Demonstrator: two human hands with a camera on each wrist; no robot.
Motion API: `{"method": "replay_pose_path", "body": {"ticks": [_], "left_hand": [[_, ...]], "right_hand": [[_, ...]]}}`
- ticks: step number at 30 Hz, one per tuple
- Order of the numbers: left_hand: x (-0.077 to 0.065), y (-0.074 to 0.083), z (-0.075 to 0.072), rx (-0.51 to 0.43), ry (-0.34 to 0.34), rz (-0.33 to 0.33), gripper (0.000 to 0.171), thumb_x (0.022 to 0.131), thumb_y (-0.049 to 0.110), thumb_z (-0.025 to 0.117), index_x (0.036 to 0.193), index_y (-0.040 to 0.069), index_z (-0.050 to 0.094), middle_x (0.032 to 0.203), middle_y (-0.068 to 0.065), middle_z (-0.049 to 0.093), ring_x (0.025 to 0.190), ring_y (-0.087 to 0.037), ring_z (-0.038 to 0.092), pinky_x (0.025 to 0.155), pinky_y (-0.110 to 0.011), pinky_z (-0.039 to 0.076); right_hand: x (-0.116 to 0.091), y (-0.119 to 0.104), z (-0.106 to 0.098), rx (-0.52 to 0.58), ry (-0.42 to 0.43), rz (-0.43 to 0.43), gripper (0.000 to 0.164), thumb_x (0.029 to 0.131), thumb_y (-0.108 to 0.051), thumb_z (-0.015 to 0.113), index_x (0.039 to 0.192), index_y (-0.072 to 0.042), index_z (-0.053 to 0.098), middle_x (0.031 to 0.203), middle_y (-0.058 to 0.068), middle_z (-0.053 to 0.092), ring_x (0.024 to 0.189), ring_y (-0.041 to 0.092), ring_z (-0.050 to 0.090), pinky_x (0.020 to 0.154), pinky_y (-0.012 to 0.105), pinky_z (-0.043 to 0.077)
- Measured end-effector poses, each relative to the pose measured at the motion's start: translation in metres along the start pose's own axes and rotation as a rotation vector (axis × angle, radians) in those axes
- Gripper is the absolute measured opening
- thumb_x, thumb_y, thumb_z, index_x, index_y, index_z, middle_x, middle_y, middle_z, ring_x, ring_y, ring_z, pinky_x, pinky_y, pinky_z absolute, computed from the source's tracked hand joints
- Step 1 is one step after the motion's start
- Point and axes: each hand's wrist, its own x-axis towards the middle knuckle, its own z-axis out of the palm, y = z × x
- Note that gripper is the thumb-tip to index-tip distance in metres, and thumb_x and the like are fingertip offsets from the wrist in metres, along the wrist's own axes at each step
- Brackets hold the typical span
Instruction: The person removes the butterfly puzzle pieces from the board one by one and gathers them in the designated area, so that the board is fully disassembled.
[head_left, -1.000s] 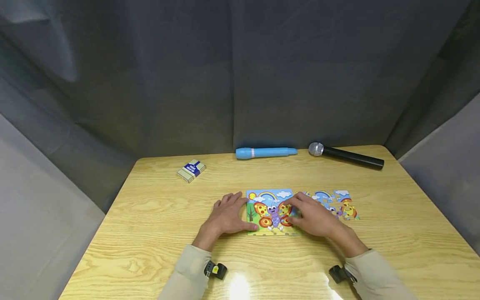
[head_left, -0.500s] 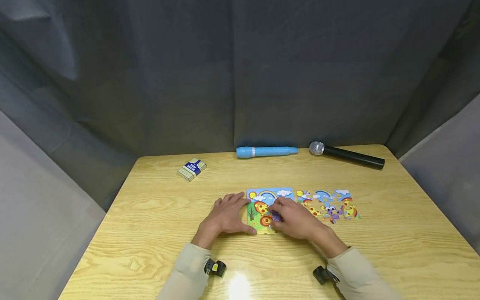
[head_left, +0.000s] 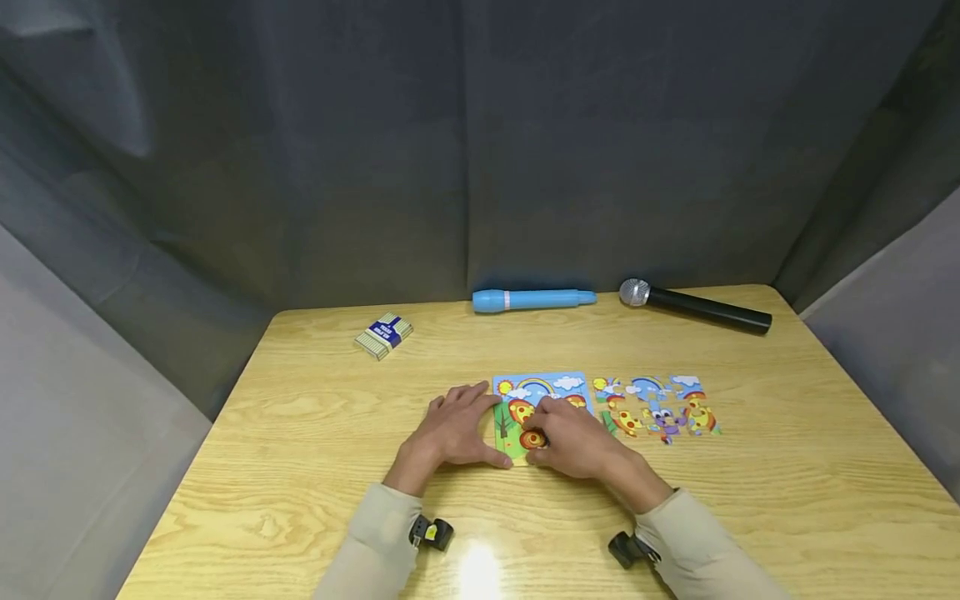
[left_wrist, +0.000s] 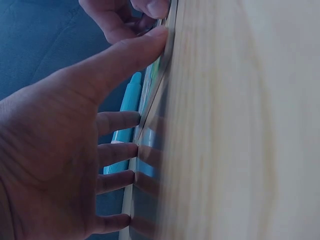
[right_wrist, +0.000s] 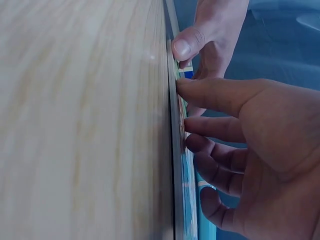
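Head view, nearest stuff first: both beige sleeves (head_left: 367, 537) run off the bottom edge, each with a little black wrist camera (head_left: 432, 532) strapped on. Left hand (head_left: 450, 427) is spread, fingers apart, thumb and index finger touching the left side of a butterfly jigsaw puzzle (head_left: 516, 417). Right hand (head_left: 576, 440) is bent over the same puzzle, thumb and index fingertips down on it and apart; can't tell if there's a piece pinched between them. That hand hides most of the butterfly and the lower right corner. Both wrist views catch the puzzle almost edge-on, so the picture's basically unreadable there.

Puzzle's lying flat, right way up for the person: grass on the near side, sun in the far left corner. Looks a bit wider than deep, but the slant makes the long axis hard to call. Loose puzzle pieces (head_left: 666, 419) sit just right of it in two rough rows.

All this is on a light wood-grain table (head_left: 322, 425) with glare up front. Farther back there's a striped pack with a blue band (head_left: 384, 335) (lettering too small), a blue pen-shaped thing (head_left: 534, 300) and a black microphone (head_left: 701, 312). Dark grey curtain (head_left: 367, 158) behind, paler panels (head_left: 67, 417) either side.
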Motion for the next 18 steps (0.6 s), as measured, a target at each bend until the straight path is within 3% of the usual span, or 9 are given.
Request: {"method": "replay_pose_path", "body": {"ticks": [9, 18], "left_hand": [[0.0010, 0.0002, -0.0003, -0.009, 0.001, 0.003, 0.099, 0.064, 0.073, 0.073, 0.146, 0.028, 0.042, 0.161, -0.002, 0.026, 0.145, -0.029, 0.027, 0.112, -0.058, 0.026], [0.0016, -0.0010, 0.0005, -0.005, -0.013, -0.004, 0.100, 0.065, 0.074, 0.072, 0.147, 0.029, 0.040, 0.161, -0.001, 0.024, 0.145, -0.028, 0.026, 0.113, -0.057, 0.026]], "right_hand": [[-0.0005, -0.0061, -0.0033, 0.070, -0.026, 0.105, 0.034, 0.076, -0.025, 0.082, 0.105, -0.013, 0.071, 0.097, -0.002, 0.058, 0.081, 0.011, 0.051, 0.074, 0.034, 0.046], [0.0010, -0.0100, -0.0011, 0.065, -0.002, 0.127, 0.035, 0.072, -0.023, 0.085, 0.101, -0.013, 0.069, 0.091, -0.004, 0.058, 0.075, 0.010, 0.048, 0.069, 0.032, 0.043]]}}
